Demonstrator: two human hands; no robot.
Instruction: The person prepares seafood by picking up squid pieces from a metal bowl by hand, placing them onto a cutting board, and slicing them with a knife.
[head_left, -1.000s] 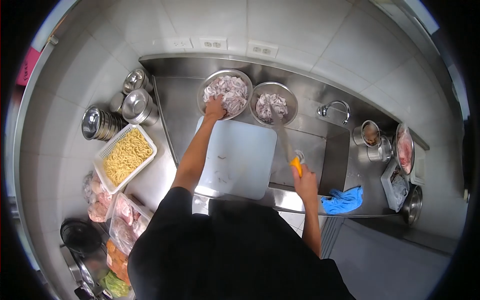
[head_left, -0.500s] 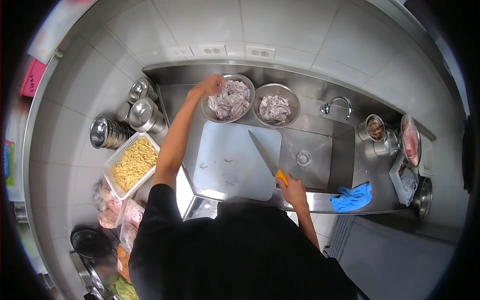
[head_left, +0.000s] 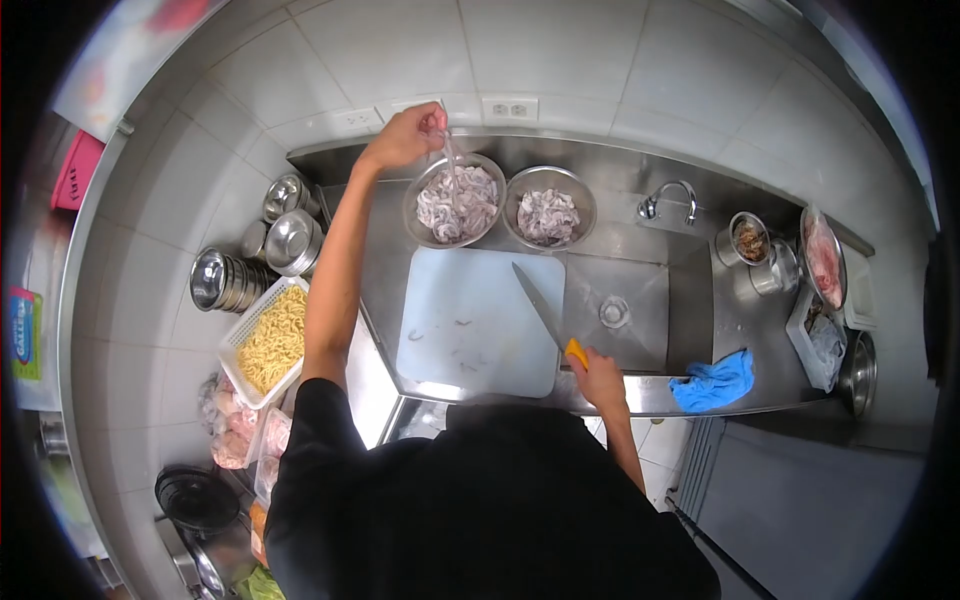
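Raised above the left steel bowl [head_left: 490,172], my left hand [head_left: 408,138] pinches a long, pale, slippery strip of squid [head_left: 451,160] that hangs down toward the heap of squid pieces [head_left: 452,207] inside. A second steel bowl [head_left: 588,205] beside it holds more of the same pale, purplish pieces. My right hand [head_left: 601,380] is closed round the yellow handle of a kitchen knife [head_left: 541,303], whose blade points away from me over the right side of a white cutting board [head_left: 480,300]. A few small dark scraps lie on the board.
Right of the board is a sink basin [head_left: 625,290] with a tap [head_left: 670,200] behind it. A blue cloth [head_left: 713,380] lies at the front edge. Noodles fill a white basket [head_left: 238,368] at left, near stacked steel bowls [head_left: 225,280]. Containers crowd the far right.
My left hand has risen from the left bowl and moved back toward the wall, drawing up a strip of squid. The right hand still holds the knife over the board.
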